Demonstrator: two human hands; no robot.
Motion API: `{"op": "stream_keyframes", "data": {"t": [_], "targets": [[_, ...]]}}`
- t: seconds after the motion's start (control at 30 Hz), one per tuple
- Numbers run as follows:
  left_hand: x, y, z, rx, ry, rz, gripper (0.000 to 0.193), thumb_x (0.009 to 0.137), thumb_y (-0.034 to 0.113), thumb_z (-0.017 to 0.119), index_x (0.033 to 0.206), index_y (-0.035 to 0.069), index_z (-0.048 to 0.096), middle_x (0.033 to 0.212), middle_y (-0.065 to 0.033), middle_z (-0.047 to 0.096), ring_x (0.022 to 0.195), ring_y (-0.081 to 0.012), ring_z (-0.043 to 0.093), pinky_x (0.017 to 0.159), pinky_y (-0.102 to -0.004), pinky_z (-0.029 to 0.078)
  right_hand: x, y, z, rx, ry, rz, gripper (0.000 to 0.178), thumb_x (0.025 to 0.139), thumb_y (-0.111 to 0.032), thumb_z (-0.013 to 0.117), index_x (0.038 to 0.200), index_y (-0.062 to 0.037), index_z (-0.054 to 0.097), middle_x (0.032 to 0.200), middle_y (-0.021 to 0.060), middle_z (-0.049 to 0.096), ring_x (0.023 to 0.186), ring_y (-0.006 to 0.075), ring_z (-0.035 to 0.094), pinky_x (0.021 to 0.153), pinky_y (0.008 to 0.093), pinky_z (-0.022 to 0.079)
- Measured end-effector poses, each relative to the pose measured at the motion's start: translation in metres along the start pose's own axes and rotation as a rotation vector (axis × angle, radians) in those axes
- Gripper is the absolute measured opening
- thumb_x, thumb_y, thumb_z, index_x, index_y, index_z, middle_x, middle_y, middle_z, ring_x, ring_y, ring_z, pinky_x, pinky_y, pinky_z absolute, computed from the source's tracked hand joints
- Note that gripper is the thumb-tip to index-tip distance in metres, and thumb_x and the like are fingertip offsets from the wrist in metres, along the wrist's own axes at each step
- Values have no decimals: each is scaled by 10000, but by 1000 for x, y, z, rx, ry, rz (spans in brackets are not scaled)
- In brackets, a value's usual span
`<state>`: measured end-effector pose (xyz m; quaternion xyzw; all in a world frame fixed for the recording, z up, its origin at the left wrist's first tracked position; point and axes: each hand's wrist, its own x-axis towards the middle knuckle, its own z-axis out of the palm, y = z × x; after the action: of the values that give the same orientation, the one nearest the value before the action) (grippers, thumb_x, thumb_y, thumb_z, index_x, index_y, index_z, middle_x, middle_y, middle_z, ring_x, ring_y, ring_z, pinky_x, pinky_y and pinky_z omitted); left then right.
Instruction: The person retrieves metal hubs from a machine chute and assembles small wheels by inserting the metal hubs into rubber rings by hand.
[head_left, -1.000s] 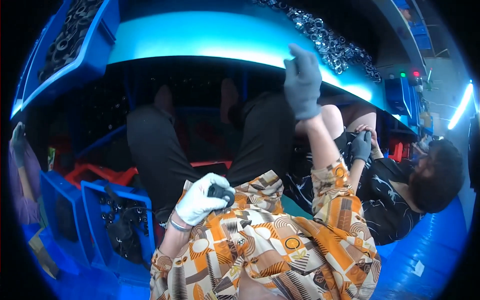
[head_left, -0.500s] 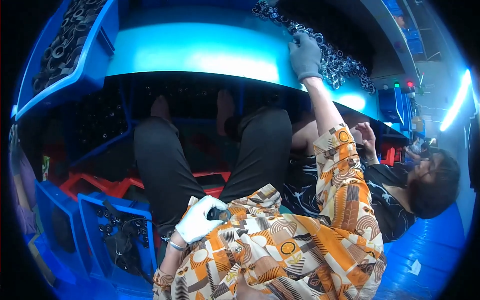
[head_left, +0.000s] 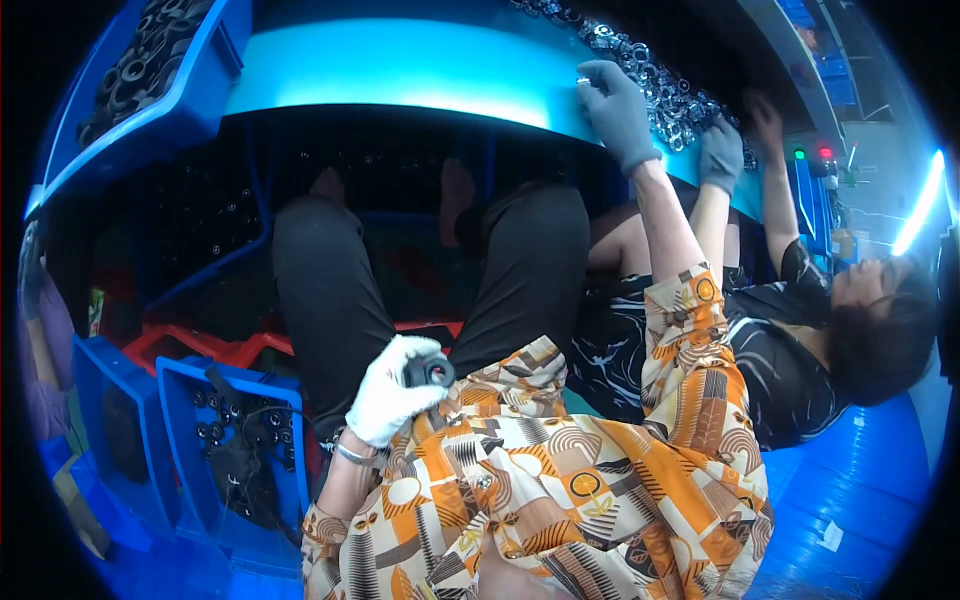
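Note:
My left hand, in a white glove, holds a black round ring-like part above my lap, its hollow face turned up. My right hand, in a grey glove, reaches over the edge of the bright blue-green worktable. Thumb and fingers pinch a small shiny metallic piece, too small to make out fully. Beside that hand lies a long heap of shiny ring-shaped parts on the table.
At the upper left stands a blue bin of black rings. A co-worker's grey-gloved hand and bare hand reach to the heap's right end. Another blue bin with black parts stands low left, near a red plastic frame.
My right hand has drawn back slightly from the heap with a small shiny piece. My left hand has risen, turning the black part up. The co-worker's hands now reach to the heap.

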<state>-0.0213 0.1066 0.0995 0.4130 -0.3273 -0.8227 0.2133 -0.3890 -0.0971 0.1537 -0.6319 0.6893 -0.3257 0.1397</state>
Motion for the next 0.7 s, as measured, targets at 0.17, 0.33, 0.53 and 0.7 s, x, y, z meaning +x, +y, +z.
{"op": "stream_keyframes", "data": {"t": [0.17,0.33,0.53,0.7], "targets": [[10,14,11,66,172,257,486,707,-18,733,1155,57,561,1038,-40,571,952,-113,568,856,-263,477,-68,-37,19,1555,-430,365,285,951,-71,517,1224,7,490,1092,150,564,836,156,576,701,263,504],[14,25,13,70,220,358,515,682,-33,716,1168,34,563,1062,-35,554,1006,-137,555,908,-274,445,-138,-72,52,1783,-647,541,279,947,-73,524,1219,-15,515,1138,165,587,837,161,619,711,261,550],[9,29,13,216,273,401,510,727,34,753,1191,44,542,1128,-82,565,1053,-162,566,915,-292,467,-190,-107,59,1475,-680,616,277,872,-21,561,1145,14,534,978,95,581,793,133,605,661,251,516],[3,24,13,332,355,441,495,738,39,727,1196,41,541,1126,-79,566,1059,-172,569,925,-292,465,-211,-124,62,1055,-685,478,293,877,-24,515,1163,21,559,954,106,601,798,121,626,691,231,530]]}}
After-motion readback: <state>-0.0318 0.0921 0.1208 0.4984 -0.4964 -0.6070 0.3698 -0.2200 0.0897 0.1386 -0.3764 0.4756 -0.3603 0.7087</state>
